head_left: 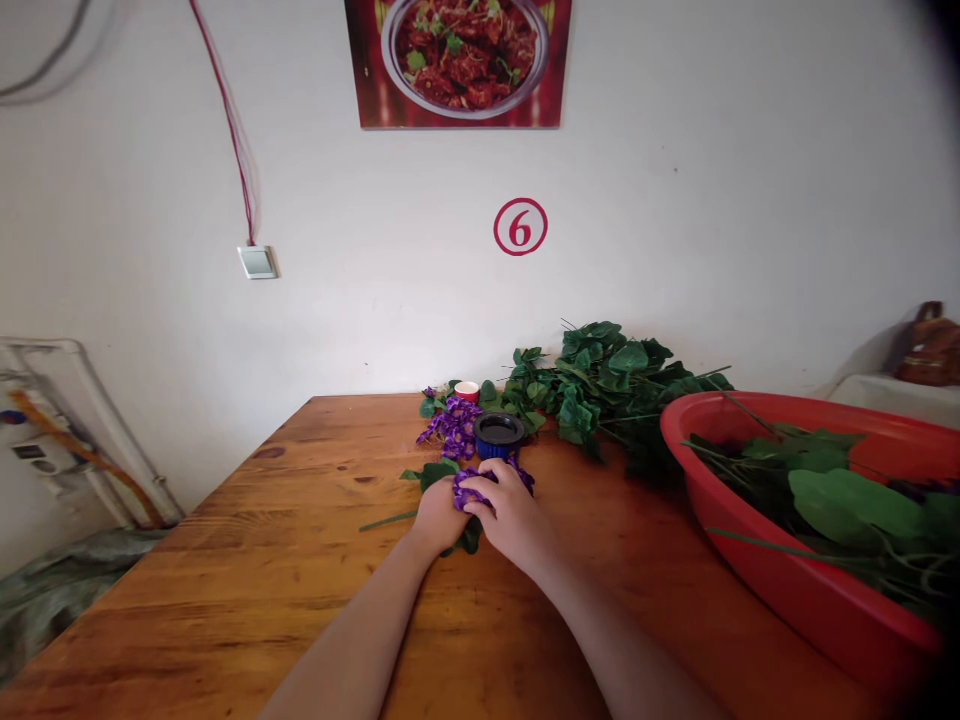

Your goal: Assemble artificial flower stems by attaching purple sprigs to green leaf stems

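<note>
Green leaves (437,474) and a thin stem come out on either side of my left hand (441,515), which is closed around the stalk of an artificial flower. Over the purple petals (466,490) lies my right hand (504,500), its fingers curled onto them. Just beyond my hands sits a blue pot (498,434) with a dark round top. More purple flowers (454,425) rest to its left, and a small red and white cup (466,391) stands behind them.
A large red basin (750,500) holding leaves and stems takes up the right side of the wooden table (300,560). A heap of green artificial leaves (600,375) lies at the back right, near the wall.
</note>
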Demonstrator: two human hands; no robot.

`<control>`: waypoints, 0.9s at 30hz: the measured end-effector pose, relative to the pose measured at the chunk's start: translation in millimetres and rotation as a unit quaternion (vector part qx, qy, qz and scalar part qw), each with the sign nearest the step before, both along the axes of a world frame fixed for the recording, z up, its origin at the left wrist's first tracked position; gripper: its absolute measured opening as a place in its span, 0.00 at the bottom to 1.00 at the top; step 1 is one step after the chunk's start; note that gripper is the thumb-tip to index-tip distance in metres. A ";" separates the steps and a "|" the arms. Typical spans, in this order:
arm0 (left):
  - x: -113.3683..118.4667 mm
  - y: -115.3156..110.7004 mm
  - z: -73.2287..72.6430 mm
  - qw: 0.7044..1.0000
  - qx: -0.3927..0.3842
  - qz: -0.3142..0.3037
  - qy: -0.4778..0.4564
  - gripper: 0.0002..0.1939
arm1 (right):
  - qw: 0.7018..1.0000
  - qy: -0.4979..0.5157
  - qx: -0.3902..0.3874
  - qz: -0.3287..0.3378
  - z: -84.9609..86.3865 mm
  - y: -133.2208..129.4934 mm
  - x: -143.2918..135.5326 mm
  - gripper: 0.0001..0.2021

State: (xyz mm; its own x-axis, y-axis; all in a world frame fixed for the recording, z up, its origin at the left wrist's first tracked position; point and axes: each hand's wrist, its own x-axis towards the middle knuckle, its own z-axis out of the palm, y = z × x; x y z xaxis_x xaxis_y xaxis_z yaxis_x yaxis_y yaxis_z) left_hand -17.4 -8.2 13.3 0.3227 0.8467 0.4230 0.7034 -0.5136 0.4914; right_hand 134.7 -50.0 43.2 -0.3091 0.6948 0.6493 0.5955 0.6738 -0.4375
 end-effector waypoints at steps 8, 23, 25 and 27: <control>1.1 -1.2 4.1 1.000 -0.023 -0.001 -0.008 0.11 | 0.990 0.138 0.000 -0.003 -9.8 19.2 -1.1 0.11; 1.0 -4.0 7.8 1.000 -0.015 -0.002 0.010 0.19 | 0.871 0.466 -0.155 0.000 -12.8 38.9 23.3 0.10; 0.9 -3.9 7.7 1.000 -0.020 -0.003 0.014 0.19 | 0.854 0.488 -0.178 -0.005 -13.1 39.3 22.5 0.11; 1.1 -4.3 8.4 1.000 -0.026 -0.003 0.016 0.19 | 0.846 0.499 -0.185 -0.018 -14.0 39.4 22.6 0.12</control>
State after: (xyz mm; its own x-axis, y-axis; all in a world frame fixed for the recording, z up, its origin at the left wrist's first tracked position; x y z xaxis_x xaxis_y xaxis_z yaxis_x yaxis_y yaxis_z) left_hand -16.3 -12.4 21.7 0.3398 0.8653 0.3684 0.7164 -0.4920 0.4947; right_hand 157.3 -10.7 29.2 0.2911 0.9050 0.3101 -0.1772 0.3696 -0.9121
